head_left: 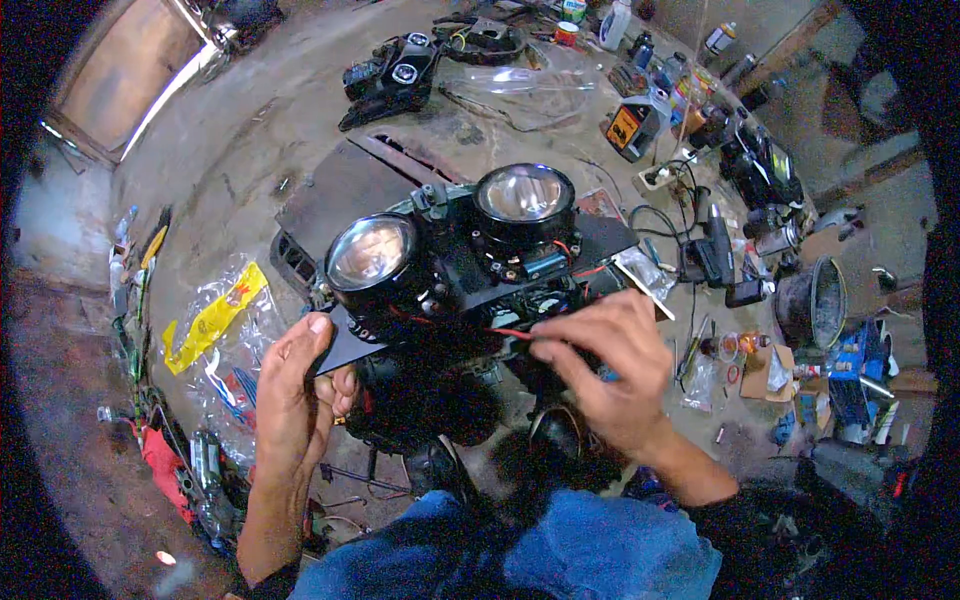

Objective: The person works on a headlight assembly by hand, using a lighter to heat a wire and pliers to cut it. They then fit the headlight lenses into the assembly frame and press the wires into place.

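In the middle of the head view is a black headlight assembly with two round lenses, a left lens (pixel 371 253) and a right lens (pixel 524 194), joined by a dark mounting plate (pixel 455 262). My left hand (pixel 300 375) grips the plate's left corner, thumb on top and fingers curled beneath. A thin red wire (pixel 508 332) runs from under the assembly to my right hand (pixel 610 365), pinched between thumb and forefinger. More wiring and small parts show below the right lens. The underside of the assembly is dark and hard to make out.
On the floor lie a yellow plastic strip (pixel 215 318) at left and a black part with round fittings (pixel 395 78) at the back. To the right are a drill (pixel 712 248), a metal bucket (pixel 812 303), a jug (pixel 632 128) and several bottles. Cables trail near the drill.
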Motion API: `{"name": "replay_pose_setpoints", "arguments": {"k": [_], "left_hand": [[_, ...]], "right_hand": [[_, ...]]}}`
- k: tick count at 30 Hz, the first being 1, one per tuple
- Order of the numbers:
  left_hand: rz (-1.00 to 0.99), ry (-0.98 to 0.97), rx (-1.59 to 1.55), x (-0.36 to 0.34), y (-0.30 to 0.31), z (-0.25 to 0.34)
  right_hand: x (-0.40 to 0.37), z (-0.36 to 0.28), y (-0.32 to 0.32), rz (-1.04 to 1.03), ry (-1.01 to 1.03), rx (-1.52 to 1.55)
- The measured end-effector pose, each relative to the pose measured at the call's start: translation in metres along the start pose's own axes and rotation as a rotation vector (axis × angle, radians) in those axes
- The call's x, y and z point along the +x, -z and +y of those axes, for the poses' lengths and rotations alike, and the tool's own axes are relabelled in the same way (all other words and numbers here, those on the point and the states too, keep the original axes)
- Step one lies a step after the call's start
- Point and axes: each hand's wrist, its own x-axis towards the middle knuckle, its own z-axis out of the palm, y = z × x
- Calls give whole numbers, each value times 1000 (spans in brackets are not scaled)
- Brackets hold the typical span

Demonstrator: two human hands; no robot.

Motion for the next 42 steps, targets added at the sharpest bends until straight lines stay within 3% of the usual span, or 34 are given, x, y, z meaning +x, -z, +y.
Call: {"name": "replay_pose_setpoints", "arguments": {"k": [3,7,11,18,30,34,36,37,40,42], "left_hand": [[-28,-30,-3,1,2,-2],[17,-53,-3,2,-1,-3],[-41,-80,1,8,9,-10],[-81,-135,54,13,11,-15],[-116,-118,198,16,22,-15],[-82,-53,149,11,17,-10],[-50,-42,165,9,13,-6],[-46,-26,190,8,12,-4],[-46,1,267,6,11,1],[-54,-3,316,6,12,1]], "right_hand": [[18,10,4,15,-4,-20],[23,33,6,-24,224,-180],[13,46,3,-92,285,-237],[-9,41,-3,-17,79,-172],[-11,32,-7,65,-58,-121],[-11,36,-4,244,-278,84],[-1,43,-9,372,-525,258],[7,50,-10,356,-507,263],[26,49,4,-44,-626,176],[26,50,2,-56,-672,376]]}}
